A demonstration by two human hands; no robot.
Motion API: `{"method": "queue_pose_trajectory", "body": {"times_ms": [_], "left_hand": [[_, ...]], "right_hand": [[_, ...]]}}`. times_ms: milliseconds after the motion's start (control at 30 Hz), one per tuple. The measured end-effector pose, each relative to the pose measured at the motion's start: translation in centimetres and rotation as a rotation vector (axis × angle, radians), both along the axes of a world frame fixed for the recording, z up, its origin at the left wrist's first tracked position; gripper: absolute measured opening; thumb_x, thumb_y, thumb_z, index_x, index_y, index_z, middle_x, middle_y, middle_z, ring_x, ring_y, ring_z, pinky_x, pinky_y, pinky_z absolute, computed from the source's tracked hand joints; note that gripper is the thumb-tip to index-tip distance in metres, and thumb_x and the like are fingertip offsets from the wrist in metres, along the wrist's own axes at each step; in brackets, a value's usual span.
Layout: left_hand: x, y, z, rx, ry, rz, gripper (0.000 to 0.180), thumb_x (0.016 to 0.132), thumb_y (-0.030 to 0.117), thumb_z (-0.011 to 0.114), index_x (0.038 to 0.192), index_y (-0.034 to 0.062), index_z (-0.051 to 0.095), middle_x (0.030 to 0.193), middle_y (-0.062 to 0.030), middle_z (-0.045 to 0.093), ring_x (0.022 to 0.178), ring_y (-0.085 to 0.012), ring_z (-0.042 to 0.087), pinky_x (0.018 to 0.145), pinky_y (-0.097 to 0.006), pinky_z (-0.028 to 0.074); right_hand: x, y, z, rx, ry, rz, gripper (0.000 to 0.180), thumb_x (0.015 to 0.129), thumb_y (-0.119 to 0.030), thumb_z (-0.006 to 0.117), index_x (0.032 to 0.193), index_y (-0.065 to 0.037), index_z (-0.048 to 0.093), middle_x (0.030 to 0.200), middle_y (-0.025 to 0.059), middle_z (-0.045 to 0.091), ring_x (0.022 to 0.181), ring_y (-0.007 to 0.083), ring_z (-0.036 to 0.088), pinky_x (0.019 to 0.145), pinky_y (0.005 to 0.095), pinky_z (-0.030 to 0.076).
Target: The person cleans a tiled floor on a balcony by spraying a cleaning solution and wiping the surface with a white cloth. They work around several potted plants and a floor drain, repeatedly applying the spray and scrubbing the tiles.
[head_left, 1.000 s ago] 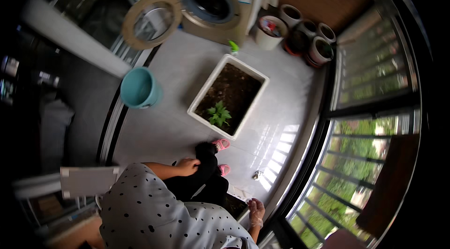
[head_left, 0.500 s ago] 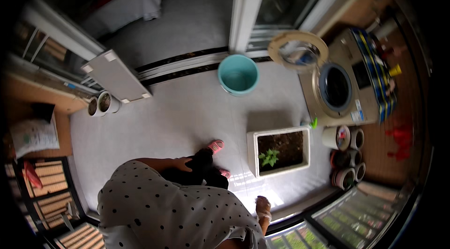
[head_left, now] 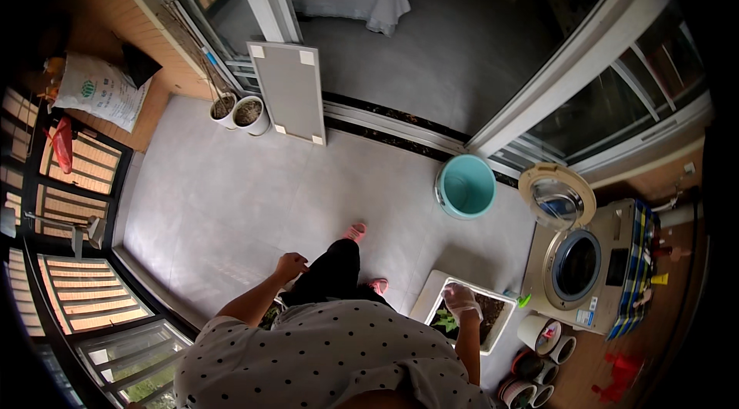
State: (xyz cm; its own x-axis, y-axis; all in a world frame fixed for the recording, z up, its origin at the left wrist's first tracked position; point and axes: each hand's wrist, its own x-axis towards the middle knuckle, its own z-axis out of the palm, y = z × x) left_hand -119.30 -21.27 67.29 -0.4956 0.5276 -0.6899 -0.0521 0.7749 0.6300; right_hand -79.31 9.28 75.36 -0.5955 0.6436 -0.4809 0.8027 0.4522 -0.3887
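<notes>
My right hand (head_left: pixel 462 299), in a thin clear plastic glove, hangs over the white rectangular planter (head_left: pixel 423 306); from this height I cannot tell whether it touches anything there. Its fingers are loosely bent, with nothing visible in them. The planter holds dark soil (head_left: pixel 490 312) and a small green seedling (head_left: pixel 446 321) to the left of that hand. Beside my dark-trousered left leg is my bare left hand (head_left: pixel 292 264), empty and relaxed, its fingers partly apart.
A turquoise bucket (head_left: pixel 466 186) stands near the doorway. On the right is a washing machine (head_left: pixel 550 286) with its round door open, with several stacked pots (head_left: pixel 531 367) nearby. A grey panel (head_left: pixel 289 93) leans by two potted plants (head_left: pixel 237 113). A white sack (head_left: pixel 100 90) lies far left.
The view has swung left, so the room shifts rightward in it. My left hand has come away from my thigh. My right hand now appears over the planter instead of below it.
</notes>
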Motion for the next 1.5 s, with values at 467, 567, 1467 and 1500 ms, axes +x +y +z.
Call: {"method": "queue_pose_trajectory", "body": {"times_ms": [467, 567, 1467, 1500], "left_hand": [[-47.2, 25.1, 3.3, 0.530, -0.423, 0.720, 0.027, 0.085, 0.016, 0.054, 0.109, 0.0059, 0.049, 0.099, -0.0093, 0.056, 0.092, -0.0233, 0.056, 0.082, -0.036, 0.049], [-55.3, 33.3, 1.7, 0.635, -0.543, 0.874, 0.028, 0.087, 0.011, 0.050, 0.113, 0.0021, 0.042, 0.106, -0.0148, 0.049, 0.096, -0.0308, 0.053, 0.080, -0.040, 0.048], [-62.5, 39.3, -4.5, 0.265, -0.584, 1.025, 0.017, 0.075, 0.018, 0.058, 0.064, 0.0099, 0.049, 0.059, -0.0053, 0.048, 0.052, -0.0200, 0.050, 0.064, -0.036, 0.050], [-62.0, 37.9, -4.5, 0.249, -0.598, 1.011, 0.016, 0.075, 0.018, 0.058, 0.064, 0.0110, 0.049, 0.059, -0.0046, 0.049, 0.052, -0.0195, 0.050, 0.064, -0.036, 0.049]], "right_hand": [[-28.4, 3.2, 1.0, -0.224, -0.012, -0.227, 0.028, 0.080, -0.023, 0.051, 0.100, -0.005, 0.060, 0.092, 0.0187, 0.063, 0.089, 0.0323, 0.060, 0.080, 0.0393, 0.047], [-32.2, 2.6, 0.4, -0.296, -0.016, -0.268, 0.028, 0.081, -0.021, 0.053, 0.102, -0.004, 0.059, 0.096, 0.0182, 0.062, 0.092, 0.0281, 0.061, 0.082, 0.0356, 0.047], [-40.8, 0.0, 5.1, -0.196, -0.003, -0.577, 0.027, 0.082, -0.020, 0.048, 0.098, -0.001, 0.060, 0.088, 0.0195, 0.063, 0.084, 0.0331, 0.061, 0.076, 0.0393, 0.048], [-40.6, -0.3, 5.3, -0.239, 0.006, -0.609, 0.027, 0.082, -0.020, 0.049, 0.098, -0.001, 0.060, 0.088, 0.0192, 0.063, 0.084, 0.0326, 0.061, 0.076, 0.0387, 0.048]]}}
